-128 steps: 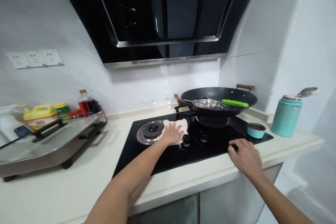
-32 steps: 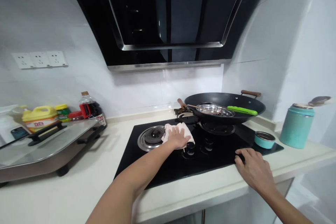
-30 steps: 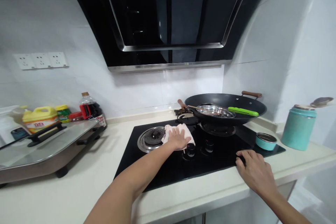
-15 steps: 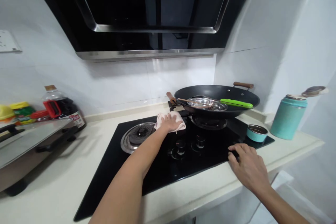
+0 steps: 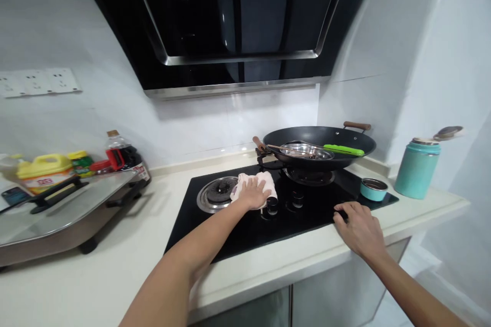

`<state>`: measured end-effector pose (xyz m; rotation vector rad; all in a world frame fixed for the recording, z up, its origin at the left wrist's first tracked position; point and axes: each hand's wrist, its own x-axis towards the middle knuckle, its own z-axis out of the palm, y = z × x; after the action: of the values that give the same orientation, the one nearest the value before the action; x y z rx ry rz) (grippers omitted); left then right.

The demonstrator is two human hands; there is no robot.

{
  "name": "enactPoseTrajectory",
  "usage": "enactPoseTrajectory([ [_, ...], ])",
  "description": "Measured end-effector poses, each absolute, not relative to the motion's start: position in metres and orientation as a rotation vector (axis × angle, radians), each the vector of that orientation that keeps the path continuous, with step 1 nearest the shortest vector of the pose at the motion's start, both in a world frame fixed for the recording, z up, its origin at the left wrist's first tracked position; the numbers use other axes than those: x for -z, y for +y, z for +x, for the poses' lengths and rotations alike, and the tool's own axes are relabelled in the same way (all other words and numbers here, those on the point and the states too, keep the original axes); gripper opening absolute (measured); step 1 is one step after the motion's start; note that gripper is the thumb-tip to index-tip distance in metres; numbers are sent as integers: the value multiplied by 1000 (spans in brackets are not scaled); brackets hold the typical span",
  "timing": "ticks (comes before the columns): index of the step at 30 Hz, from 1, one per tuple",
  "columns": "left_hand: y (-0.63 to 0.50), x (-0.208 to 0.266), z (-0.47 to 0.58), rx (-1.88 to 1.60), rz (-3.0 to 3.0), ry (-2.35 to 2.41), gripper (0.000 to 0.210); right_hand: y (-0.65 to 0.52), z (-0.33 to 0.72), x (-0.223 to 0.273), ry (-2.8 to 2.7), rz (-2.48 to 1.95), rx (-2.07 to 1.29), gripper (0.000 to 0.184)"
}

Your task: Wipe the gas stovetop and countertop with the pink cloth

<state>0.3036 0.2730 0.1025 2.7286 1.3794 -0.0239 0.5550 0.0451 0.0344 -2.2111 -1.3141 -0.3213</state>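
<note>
My left hand point(image 5: 253, 194) lies flat with spread fingers on a pale pink cloth point(image 5: 264, 179), pressing it against the black glass stove top point(image 5: 245, 230). The cloth sits beside the left burner point(image 5: 220, 191), touching or nearly touching the left control knob point(image 5: 272, 205). Another knob point(image 5: 297, 199) stands to its right. My right hand point(image 5: 358, 227) rests at the front right edge of the stove, fingers loosely bent and the thumb apart from them; nothing shows in it. Behind it is a small turquoise cup point(image 5: 373, 190).
A black wok point(image 5: 276, 138) on the right burner holds a metal bowl point(image 5: 301, 150), chopsticks and a green-handled utensil point(image 5: 343, 149). A turquoise flask point(image 5: 418, 171) stands at right. On the left are a lidded electric pan point(image 5: 69, 230), a dark sauce bottle point(image 5: 128, 156) and a yellow jug point(image 5: 48, 168). A range hood point(image 5: 238, 69) hangs above.
My left hand has drawn the cloth toward me, from behind the knobs to beside the left one. The view has swung left. My right hand stays at the stove's edge.
</note>
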Motion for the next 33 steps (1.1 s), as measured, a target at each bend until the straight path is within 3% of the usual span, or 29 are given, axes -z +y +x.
enactPoseTrajectory([
  [11, 215, -104, 257, -78, 2723, 1387, 70, 46, 555, -35, -1299, -2215, 288, 43],
  [20, 153, -98, 179, -89, 2750, 1297, 78, 49, 567, -25, -1339, -2244, 267, 51],
  [33, 141, -107, 36, -73, 2389, 1908, 76, 52, 568, -21, -1319, -2272, 228, 52],
])
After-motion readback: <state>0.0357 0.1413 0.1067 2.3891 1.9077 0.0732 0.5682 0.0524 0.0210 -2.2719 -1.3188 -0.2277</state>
